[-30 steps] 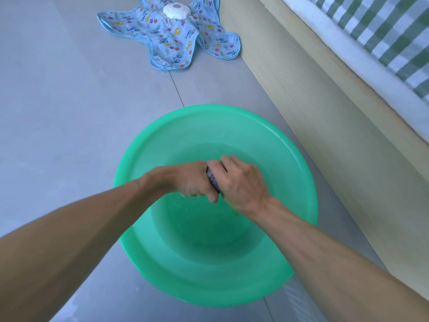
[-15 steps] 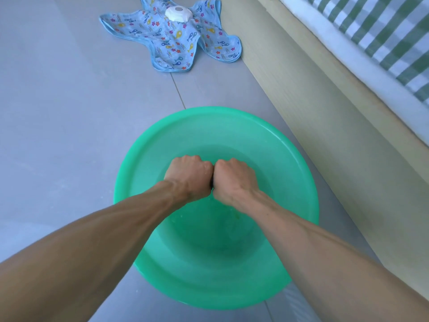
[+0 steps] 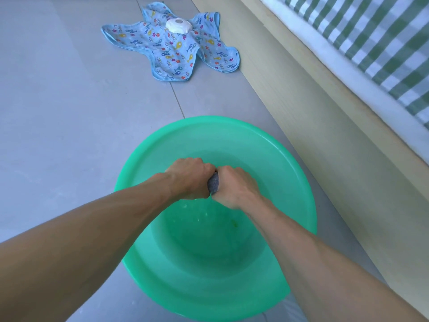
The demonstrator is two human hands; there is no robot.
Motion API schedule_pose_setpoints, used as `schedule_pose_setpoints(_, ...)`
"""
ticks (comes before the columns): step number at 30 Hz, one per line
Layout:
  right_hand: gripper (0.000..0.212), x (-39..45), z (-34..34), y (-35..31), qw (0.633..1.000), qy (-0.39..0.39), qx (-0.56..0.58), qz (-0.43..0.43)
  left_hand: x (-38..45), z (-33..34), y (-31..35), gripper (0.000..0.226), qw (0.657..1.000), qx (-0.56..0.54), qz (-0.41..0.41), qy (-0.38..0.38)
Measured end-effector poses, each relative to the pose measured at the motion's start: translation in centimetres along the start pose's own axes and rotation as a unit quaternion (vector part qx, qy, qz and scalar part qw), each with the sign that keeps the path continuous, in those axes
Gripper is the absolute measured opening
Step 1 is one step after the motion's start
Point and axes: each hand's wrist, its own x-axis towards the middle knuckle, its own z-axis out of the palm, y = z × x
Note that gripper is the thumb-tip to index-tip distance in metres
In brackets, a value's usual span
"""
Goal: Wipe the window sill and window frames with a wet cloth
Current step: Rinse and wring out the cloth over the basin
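Directly below the camera, a green plastic basin (image 3: 299, 173) sits on grey floor tiles (image 3: 69, 112), close to a pale wooden bed frame (image 3: 313, 126) on the right. Both bare forearms reach over the basin.

Left hand (image 3: 189, 176): fingers curled into a fist around one end of a small grey cloth (image 3: 213, 183), knuckles up. Right hand (image 3: 235, 188): fingers likewise curled tight around the other end. The two fists meet nearly knuckle to knuckle; only a short, bunched strip of cloth shows between them. The cloth is held above the basin's interior, over its far half, not touching the wall.

Basin bottom: appears to hold shallow water; a few pale flecks and a small yellowish speck are visible.

Farther off on the tiles: a blue star-shaped fabric piece (image 3: 162, 52) printed with fish and stars, lying flat beside the bed frame, with a white round cap (image 3: 178, 26) at its centre. Green-and-white checked bedding (image 3: 376, 43) covers the bed at upper right.
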Motion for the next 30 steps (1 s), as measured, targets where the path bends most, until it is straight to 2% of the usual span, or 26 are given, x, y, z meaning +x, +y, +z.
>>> schedule_pose_setpoints(2, 0.045, 0.6, -0.4, 0.5, 0.998, -0.002, 0.057, 0.007, 0.3, 0.6, -0.6, 0.051, 0.984, -0.173, -0.029, -0.004)
schedule_pose_setpoints(3, 0.050, 0.7, -0.8, 0.8, 0.995, 0.002, 0.101, 0.006, 0.3, 0.7, -1.0, 0.064, 0.957, -0.287, -0.043, -0.005)
schedule_pose_setpoints(4, 0.053, 1.0, -1.0, 1.2, 0.988, 0.006, 0.155, 0.003, 0.3, 0.7, -1.3, 0.070, 0.916, -0.398, -0.057, -0.003)
schedule_pose_setpoints(6, 0.049, 1.1, -1.1, 2.0, 0.960, -0.001, 0.278, -0.006, 0.2, 0.4, -1.4, 0.064, 0.831, -0.549, -0.082, 0.004)
schedule_pose_setpoints(7, 0.045, 1.3, -0.9, 2.5, 0.949, 0.001, 0.316, -0.011, 0.2, 0.2, -1.2, 0.055, 0.810, -0.579, -0.091, 0.008)
schedule_pose_setpoints(10, 0.023, 1.6, -0.3, 3.8, 0.932, 0.024, 0.360, -0.029, 0.9, 0.3, -1.3, 0.028, 0.776, -0.620, -0.116, 0.026)
schedule_pose_setpoints(12, 0.033, 1.1, -0.6, 4.3, 0.927, 0.055, 0.371, -0.023, 1.0, 0.3, -1.7, 0.024, 0.733, -0.659, -0.163, 0.037)
schedule_pose_setpoints(14, 0.048, 0.8, -1.1, 4.9, 0.926, 0.086, 0.367, 0.011, 0.8, -0.1, -1.8, 0.023, 0.673, -0.705, -0.222, 0.020)
schedule_pose_setpoints(16, 0.050, -0.4, -2.1, 4.5, 0.921, 0.068, 0.382, 0.045, -0.5, -0.9, -0.8, 0.018, 0.615, -0.748, -0.249, -0.006)
schedule_pose_setpoints(18, 0.046, -1.7, -3.2, 3.6, 0.905, 0.003, 0.420, 0.067, -2.3, -2.4, 0.2, 0.020, 0.598, -0.756, -0.264, -0.025)
schedule_pose_setpoints(20, 0.052, -3.6, -5.1, 2.1, 0.903, -0.020, 0.421, 0.087, -4.0, -4.3, 1.0, 0.039, 0.602, -0.748, -0.277, -0.017)
schedule_pose_setpoints(23, 0.075, -5.5, -7.5, 0.3, 0.899, 0.026, 0.415, 0.137, -6.6, -8.0, 1.0, 0.033, 0.615, -0.730, -0.297, 0.018)
schedule_pose_setpoints(25, 0.076, -6.9, -9.6, -1.5, 0.870, 0.038, 0.457, 0.178, -8.3, -11.0, 0.7, 0.030, 0.595, -0.733, -0.329, 0.017)
schedule_pose_setpoints(28, 0.059, -9.1, -13.8, -5.3, 0.806, 0.029, 0.540, 0.243, -10.7, -14.8, 0.3, 0.038, 0.571, -0.735, -0.366, 0.019)
schedule_pose_setpoints(30, 0.024, -10.2, -16.4, -7.3, 0.785, -0.008, 0.566, 0.251, -12.1, -17.1, -0.6, 0.045, 0.574, -0.722, -0.383, 0.047)
